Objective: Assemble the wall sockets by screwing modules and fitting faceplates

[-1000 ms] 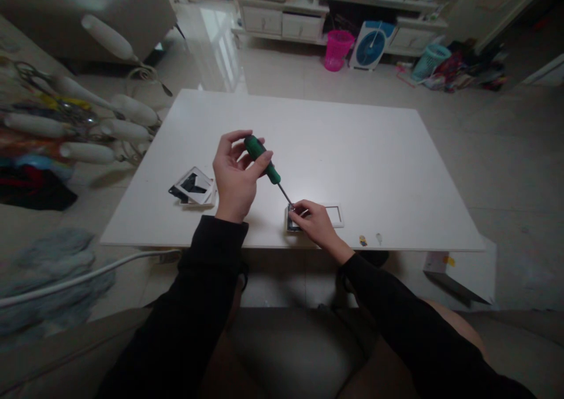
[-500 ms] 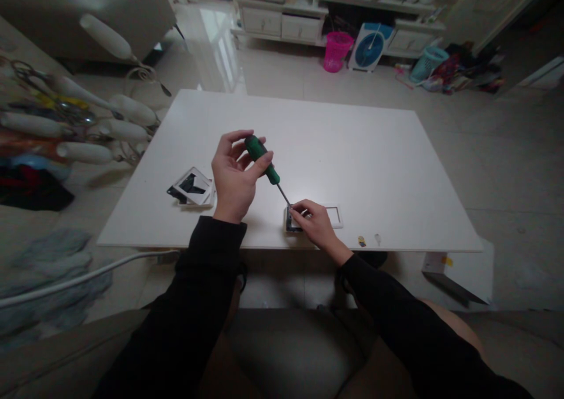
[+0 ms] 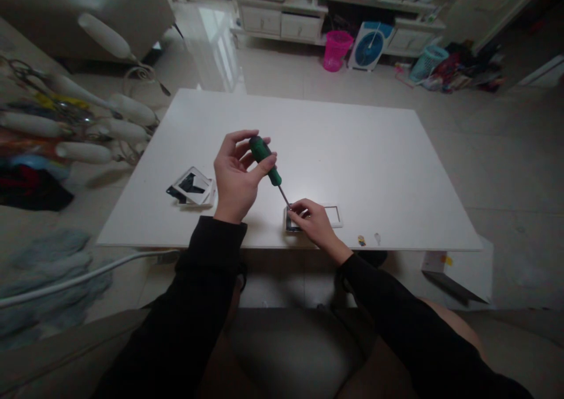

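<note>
Left hand (image 3: 237, 180) has shifted slightly rightward. On white table (image 3: 361, 146): right hand (image 3: 314, 218), fingers bunched, hold unclear. Left fingers curl round the screwdriver (image 3: 275, 178), shaft aimed at the dark-and-white piece (image 3: 292, 225) by the near edge. Advised: shaft aligned, piece braced.

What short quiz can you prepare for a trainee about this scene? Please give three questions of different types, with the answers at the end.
1. What does the bare left hand hold?
A) a white paper cup
B) a screwdriver with a green handle and a thin metal shaft
C) a pink plastic basket

2. True or false: the shaft points down towards the bare right hand.

3. Fill in, as the wearer sees it: a loose pile of flat, rectangular white and black pieces lies towards the ____ end of the white rectangular table.

Key: 1. B; 2. true; 3. left.
</note>
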The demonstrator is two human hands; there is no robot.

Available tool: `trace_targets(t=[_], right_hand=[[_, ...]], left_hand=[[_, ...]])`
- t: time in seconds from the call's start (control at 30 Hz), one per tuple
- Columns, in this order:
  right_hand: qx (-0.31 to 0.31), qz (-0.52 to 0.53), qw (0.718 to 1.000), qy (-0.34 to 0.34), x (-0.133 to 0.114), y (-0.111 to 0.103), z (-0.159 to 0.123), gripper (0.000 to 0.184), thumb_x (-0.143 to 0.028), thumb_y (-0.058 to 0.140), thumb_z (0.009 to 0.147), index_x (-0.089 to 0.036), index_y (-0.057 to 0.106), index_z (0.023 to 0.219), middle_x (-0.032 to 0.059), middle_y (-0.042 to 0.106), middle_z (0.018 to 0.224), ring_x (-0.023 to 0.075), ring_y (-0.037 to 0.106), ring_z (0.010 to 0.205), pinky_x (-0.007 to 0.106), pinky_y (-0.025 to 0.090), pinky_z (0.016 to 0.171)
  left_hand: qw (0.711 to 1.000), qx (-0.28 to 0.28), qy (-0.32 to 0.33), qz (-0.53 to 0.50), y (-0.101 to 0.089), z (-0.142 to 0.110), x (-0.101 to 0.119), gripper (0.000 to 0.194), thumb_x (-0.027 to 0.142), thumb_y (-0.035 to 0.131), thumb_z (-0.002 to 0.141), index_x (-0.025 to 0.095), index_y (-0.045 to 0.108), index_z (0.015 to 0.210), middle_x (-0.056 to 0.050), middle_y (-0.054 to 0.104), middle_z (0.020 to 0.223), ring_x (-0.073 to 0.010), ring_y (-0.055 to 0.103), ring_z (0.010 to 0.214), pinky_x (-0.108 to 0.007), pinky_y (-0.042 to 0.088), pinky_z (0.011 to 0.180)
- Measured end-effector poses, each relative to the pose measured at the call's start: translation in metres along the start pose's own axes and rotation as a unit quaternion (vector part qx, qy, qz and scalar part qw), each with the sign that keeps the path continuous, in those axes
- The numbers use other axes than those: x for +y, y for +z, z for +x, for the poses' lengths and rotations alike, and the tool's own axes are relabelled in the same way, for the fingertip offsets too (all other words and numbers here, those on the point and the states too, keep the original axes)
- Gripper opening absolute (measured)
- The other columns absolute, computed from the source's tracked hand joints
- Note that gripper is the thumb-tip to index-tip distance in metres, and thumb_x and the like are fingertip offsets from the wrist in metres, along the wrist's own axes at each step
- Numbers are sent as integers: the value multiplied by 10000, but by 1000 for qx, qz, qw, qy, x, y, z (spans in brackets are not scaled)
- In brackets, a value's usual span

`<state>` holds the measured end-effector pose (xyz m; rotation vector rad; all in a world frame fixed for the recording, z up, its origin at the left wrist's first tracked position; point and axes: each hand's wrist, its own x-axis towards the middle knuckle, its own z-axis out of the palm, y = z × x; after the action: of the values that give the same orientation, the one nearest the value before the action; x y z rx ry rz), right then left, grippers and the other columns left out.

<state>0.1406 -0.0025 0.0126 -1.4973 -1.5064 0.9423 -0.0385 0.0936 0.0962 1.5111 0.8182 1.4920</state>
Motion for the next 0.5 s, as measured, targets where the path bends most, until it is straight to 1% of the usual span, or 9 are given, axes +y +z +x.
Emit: trace_targets(t=[0.07, 0.1, 0.13, 0.2, 0.27, 0.33, 0.4, 0.5], right_hand=[[-10, -32, 999, -14, 2, -3, 2, 138, -318, 718, 879, -203, 688, 949, 41, 719, 911, 178, 672, 800, 321, 550, 721], [-19, -63, 997, -30, 3, -6, 3, 180, -315, 742, 863, -204, 685, 992, 55, 718, 968, 197, 677, 864, 348, 561, 778], [-31, -103, 993, -48, 5, -9, 4, 256, -320, 775, 837, -206, 679, 1045, 72, 714, 1038, 221, 675, 942, 384, 564, 849], [-64, -189, 977, -80, 10, -17, 6, 481, -358, 861, 762, -207, 653, 1169, 116, 687, 1196, 287, 643, 1117, 471, 535, 993], [-100, -246, 960, -89, 16, -25, 6, 719, -425, 934, 675, -199, 612, 1277, 166, 641, 1324, 351, 590, 1248, 540, 496, 1075], [-125, -274, 950, -86, 23, -31, 4, 865, -457, 975, 611, -188, 584, 1334, 200, 607, 1387, 388, 550, 1317, 570, 470, 1115], [-138, -284, 946, -79, 28, -34, 1, 892, -425, 980, 614, -194, 564, 1369, 202, 604, 1391, 386, 545, 1327, 566, 470, 1120], [-137, -285, 947, -64, 31, -34, -3, 830, -358, 943, 683, -223, 544, 1398, 171, 618, 1350, 353, 586, 1255, 534, 516, 1053]], left_hand=[[1000, -6, 5, 1, 0, 0, 1, 554, 341, 868, 793, 322, 573, 1261, -49, 708, 1228, -288, 725, 1185, -492, 642, 988], [1000, -9, 7, 1, 0, 0, 1, 559, 333, 870, 790, 322, 572, 1263, -49, 709, 1227, -286, 727, 1179, -489, 643, 988], [1000, -11, 10, 1, 0, 0, 1, 569, 325, 874, 784, 321, 569, 1264, -49, 710, 1225, -283, 731, 1171, -484, 644, 987], [1000, -13, 12, 2, 0, 1, 0, 589, 309, 883, 770, 321, 565, 1266, -44, 714, 1216, -279, 737, 1157, -476, 644, 988], [1000, -17, 10, 3, 0, 1, -1, 593, 286, 882, 765, 320, 564, 1264, -41, 718, 1213, -277, 740, 1152, -478, 640, 996], [1000, -19, 8, 1, 0, 1, -1, 576, 260, 871, 770, 315, 567, 1255, -41, 720, 1212, -274, 741, 1148, -486, 636, 1003], [1000, -17, 7, -2, 1, 0, -1, 557, 238, 859, 775, 310, 570, 1246, -41, 720, 1209, -272, 740, 1149, -493, 634, 1007], [1000, -17, 3, -2, 1, 0, 0, 550, 215, 849, 773, 307, 571, 1239, -39, 720, 1209, -267, 732, 1164, -494, 634, 1011]])
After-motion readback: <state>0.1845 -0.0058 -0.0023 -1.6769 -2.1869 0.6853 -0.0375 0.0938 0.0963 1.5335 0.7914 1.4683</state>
